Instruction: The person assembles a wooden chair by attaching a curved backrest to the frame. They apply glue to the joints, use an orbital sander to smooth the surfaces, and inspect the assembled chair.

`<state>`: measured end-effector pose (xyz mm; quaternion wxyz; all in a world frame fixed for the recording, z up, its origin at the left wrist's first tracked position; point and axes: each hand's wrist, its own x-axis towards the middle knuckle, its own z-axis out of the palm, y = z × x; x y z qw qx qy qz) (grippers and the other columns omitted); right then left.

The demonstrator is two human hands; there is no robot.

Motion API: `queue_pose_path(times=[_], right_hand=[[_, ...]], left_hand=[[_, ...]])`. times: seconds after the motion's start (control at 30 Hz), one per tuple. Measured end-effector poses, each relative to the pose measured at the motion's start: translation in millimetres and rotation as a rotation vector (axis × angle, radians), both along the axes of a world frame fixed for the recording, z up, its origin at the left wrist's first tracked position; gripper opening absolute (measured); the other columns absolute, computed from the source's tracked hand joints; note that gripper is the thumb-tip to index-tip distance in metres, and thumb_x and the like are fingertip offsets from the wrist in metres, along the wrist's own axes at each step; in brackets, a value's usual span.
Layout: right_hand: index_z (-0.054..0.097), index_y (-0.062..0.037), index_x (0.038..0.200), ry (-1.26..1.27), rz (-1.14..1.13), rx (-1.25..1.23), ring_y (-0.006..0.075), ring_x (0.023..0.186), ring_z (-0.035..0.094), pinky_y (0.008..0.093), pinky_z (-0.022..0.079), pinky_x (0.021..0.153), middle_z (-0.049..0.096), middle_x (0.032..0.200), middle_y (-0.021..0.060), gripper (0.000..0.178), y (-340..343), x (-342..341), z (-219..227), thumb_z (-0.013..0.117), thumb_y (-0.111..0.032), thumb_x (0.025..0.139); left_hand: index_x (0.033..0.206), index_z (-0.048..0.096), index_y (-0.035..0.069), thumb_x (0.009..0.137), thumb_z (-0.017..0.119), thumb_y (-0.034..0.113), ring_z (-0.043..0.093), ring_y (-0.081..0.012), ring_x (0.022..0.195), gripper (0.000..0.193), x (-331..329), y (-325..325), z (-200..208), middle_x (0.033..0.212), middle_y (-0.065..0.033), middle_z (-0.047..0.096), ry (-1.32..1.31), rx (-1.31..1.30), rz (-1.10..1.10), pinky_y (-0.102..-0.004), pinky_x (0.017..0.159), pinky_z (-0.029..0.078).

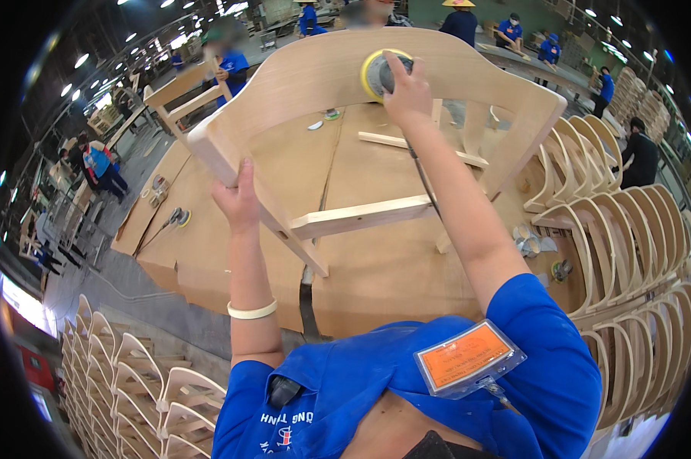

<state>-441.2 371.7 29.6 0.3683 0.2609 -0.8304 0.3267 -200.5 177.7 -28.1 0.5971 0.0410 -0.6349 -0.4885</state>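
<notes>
A worker in a blue shirt sands a pale wooden chair frame held up over a plywood workbench. The frame fills the upper middle of the view, its curved back rail arching from 10 o'clock across to 2 o'clock, with a straight crosspiece running beneath it near the centre.

The right hand, at 12 o'clock, presses a round sander with a yellow pad flat against the back rail, fingers wrapped over the top of the tool. A dark hose or cable trails down from the tool along the forearm.

The left hand, at about 10 o'clock from centre, grips the frame's left leg where it meets the rail, thumb up and fingers curled tight around the wood. A pale bangle circles that wrist.

An orange badge in a clear sleeve hangs on the shirt at 5 o'clock.

Finished curved chair backs stand in a close row along the right edge, from 2 o'clock to 4 o'clock. More chair frames are stacked on the floor at 7 o'clock. A second sander lies on the bench's left end at 9 o'clock. Other workers in blue stand at benches across the top of the hall.
</notes>
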Motion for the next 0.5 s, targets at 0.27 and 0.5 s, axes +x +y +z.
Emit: queue_pose_path(times=[0.27, 0.5], right_hand=[[0.041, -0.032, 0.134, -0.018, -0.065, -0.118, 0.0406, 0.101, 0.058, 0.0463, 0.051, 0.083, 0.042, 0.123, 0.018, 0.071, -8, 4, 21, 0.073, -0.015, 0.073], [0.042, -0.0323, 0.133, -0.015, 0.295, -0.013, 0.0409, 0.098, 0.059, 0.0467, 0.051, 0.083, 0.04, 0.124, 0.0173, 0.07, -73, 58, 15, 0.072, -0.016, 0.072]], left_hand=[[0.099, 0.057, -0.006, 0.086, 0.066, 0.013, 0.057, -0.0103, 0.08, 0.025, 6, 8, -2, 0.09, -0.0065, 0.062, 0.058, -0.019, 0.022, -0.0256, 0.07, 0.047], [0.107, 0.057, -0.008, 0.089, 0.061, 0.013, 0.058, -0.0127, 0.093, 0.028, 11, 8, -3, 0.101, -0.0094, 0.063, -0.012, -0.036, 0.02, -0.026, 0.082, 0.046]])
